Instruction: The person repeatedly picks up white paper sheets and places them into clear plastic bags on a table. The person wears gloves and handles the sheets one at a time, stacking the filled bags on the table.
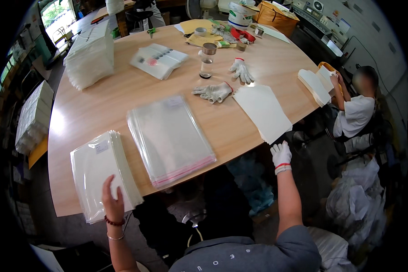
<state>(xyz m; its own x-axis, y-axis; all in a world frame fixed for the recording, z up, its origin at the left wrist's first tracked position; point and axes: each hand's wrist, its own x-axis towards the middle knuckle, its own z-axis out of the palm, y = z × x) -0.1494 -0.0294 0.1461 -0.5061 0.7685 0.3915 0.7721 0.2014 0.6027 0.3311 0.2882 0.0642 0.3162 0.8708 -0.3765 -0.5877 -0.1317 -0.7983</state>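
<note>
My left hand (113, 204), bare with bracelets at the wrist, hovers over or rests on the near part of a stack of clear-sleeved white sheets (93, 158); its fingers are apart and nothing is in them. My right hand (281, 156) wears a white knit glove with a red cuff. Its fingers are loosely spread at the near corner of a fanned stack of white paper (263, 111); whether they touch it I cannot tell. Between the two stacks lies a pile of clear plastic sleeves (172, 138) with a pink strip along the near edge.
Two loose gloves (213, 92) and a lidded glass jar (207, 61) stand beyond the sleeves. Plastic-wrapped packs (158, 60) and a tall white stack (90, 56) are at the far left. At the right edge another person (356, 109) handles paper (315, 86). Plastic bags (358, 195) lie below.
</note>
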